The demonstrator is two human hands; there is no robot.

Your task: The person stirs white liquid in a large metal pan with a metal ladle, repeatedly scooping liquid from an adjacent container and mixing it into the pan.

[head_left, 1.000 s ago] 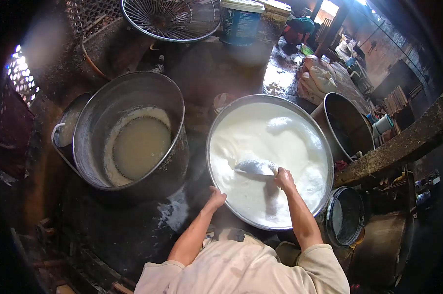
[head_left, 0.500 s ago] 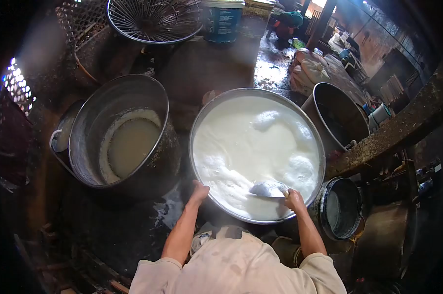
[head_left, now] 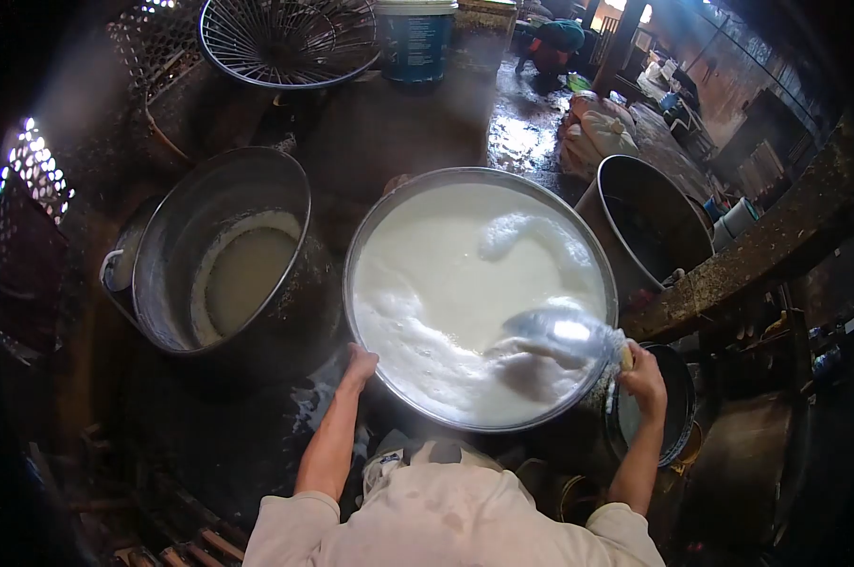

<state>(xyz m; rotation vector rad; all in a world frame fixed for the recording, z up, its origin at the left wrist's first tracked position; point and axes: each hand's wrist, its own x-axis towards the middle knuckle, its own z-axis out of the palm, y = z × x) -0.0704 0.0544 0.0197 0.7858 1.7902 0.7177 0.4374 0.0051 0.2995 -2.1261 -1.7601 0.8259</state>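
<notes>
A large round metal vat (head_left: pixel 488 430) stands in front of me, nearly full of creamy white liquid (head_left: pixel 436 265) with foam along its near side and upper right. My left hand (head_left: pixel 361 363) is closed on the vat's near-left rim. In my right hand (head_left: pixel 645 380) is the handle of a shiny metal scoop (head_left: pixel 554 331), tilted above the foam beside the right rim. White froth clings near the handle and hangs down outside the rim. Below and beside that hand sits a dark bucket (head_left: pixel 680 397), partly hidden by the arm.
A deep metal pot (head_left: pixel 153 274) with cloudy liquid stands to the left. Another tall metal drum (head_left: pixel 602 203) is at the right, near a thick wooden beam (head_left: pixel 758 274). Behind are a wire basket (head_left: pixel 285 76), a teal tub (head_left: pixel 414 47), sacks (head_left: pixel 602 132) and a bent-over person (head_left: pixel 554 42).
My right hand has swung the scoop up and rightward, from the foam to the vat's right rim. My left hand stays on the rim. The view has shifted slightly.
</notes>
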